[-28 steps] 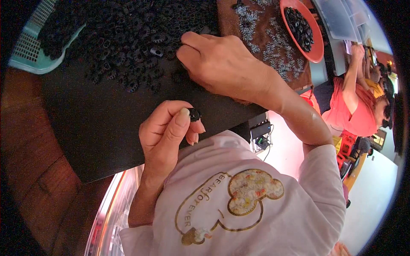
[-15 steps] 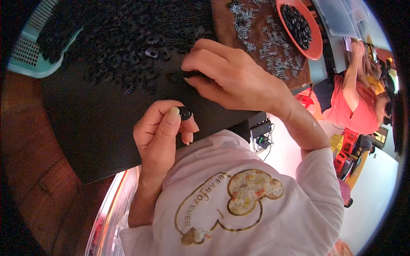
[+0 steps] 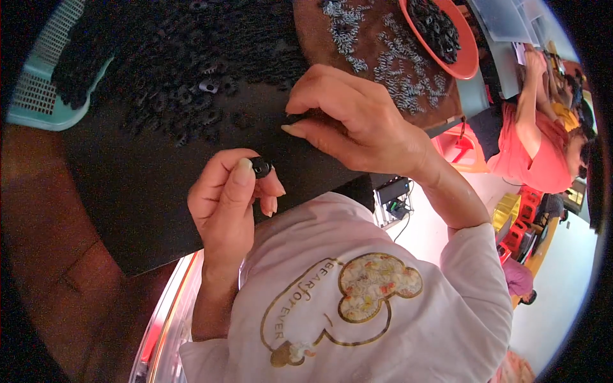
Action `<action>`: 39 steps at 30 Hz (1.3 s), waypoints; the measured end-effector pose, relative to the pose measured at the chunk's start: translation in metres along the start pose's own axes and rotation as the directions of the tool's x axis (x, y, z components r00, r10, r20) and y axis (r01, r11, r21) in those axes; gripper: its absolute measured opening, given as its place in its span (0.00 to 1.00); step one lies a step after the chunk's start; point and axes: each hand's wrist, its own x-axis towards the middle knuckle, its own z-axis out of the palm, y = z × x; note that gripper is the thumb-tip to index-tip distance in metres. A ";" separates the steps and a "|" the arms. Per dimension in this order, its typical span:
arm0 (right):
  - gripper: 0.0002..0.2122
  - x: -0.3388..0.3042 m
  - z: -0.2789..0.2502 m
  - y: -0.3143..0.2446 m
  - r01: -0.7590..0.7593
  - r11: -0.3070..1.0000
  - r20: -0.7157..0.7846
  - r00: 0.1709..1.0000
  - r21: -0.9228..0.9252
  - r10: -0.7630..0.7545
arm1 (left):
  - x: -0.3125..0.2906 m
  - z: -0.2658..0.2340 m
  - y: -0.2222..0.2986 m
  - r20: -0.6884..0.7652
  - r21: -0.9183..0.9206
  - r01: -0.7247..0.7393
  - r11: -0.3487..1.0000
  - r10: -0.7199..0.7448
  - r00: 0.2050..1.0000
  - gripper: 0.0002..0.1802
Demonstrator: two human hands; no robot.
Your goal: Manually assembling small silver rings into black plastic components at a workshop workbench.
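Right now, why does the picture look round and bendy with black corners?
Head view: a fisheye lens bends the black mat toward the rim; corners go dark; the left hand and its small black part look sharp; the black pile lies dim.

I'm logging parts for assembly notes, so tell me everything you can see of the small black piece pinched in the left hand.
The small black piece is round and ring-like, dark and slightly glossy, perhaps plastic or rubber. The left hand pinches it between thumb and fingertip, holding it just above the black mat, near the person's chest. Only its top face shows; finer detail is too small to tell.
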 end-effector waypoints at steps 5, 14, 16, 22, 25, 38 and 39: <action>0.07 -0.006 -0.002 0.000 -0.009 1.000 -0.016 1.000 0.012 0.009 | 0.004 0.004 -0.001 0.043 -0.035 -0.017 0.999 0.019 0.999 0.11; 0.06 -0.012 -0.007 -0.007 -0.109 0.980 -0.018 0.993 0.166 0.113 | 0.006 0.009 -0.010 0.064 -0.148 0.066 0.987 -0.057 0.996 0.12; 0.06 -0.014 -0.006 -0.014 -0.126 0.965 -0.015 0.991 0.229 0.132 | 0.006 0.009 -0.011 0.066 -0.149 0.073 0.986 -0.064 0.996 0.12; 0.03 -0.014 0.002 -0.020 -0.359 0.672 0.070 0.906 0.648 0.417 | 0.006 0.005 -0.017 0.076 -0.184 0.076 0.980 -0.063 0.995 0.13; 0.02 -0.010 -0.003 -0.023 -0.501 0.488 0.210 0.819 0.715 0.534 | 0.006 0.006 -0.018 0.067 -0.189 0.074 0.979 -0.062 0.996 0.13; 0.03 -0.011 0.002 -0.023 -0.539 0.460 0.248 0.796 0.706 0.552 | 0.004 0.012 -0.015 -0.033 -0.135 0.103 0.985 -0.108 0.994 0.12; 0.03 -0.011 0.002 -0.023 -0.548 0.461 0.250 0.789 0.698 0.560 | 0.004 0.011 -0.015 -0.033 -0.136 0.103 0.985 -0.109 0.994 0.12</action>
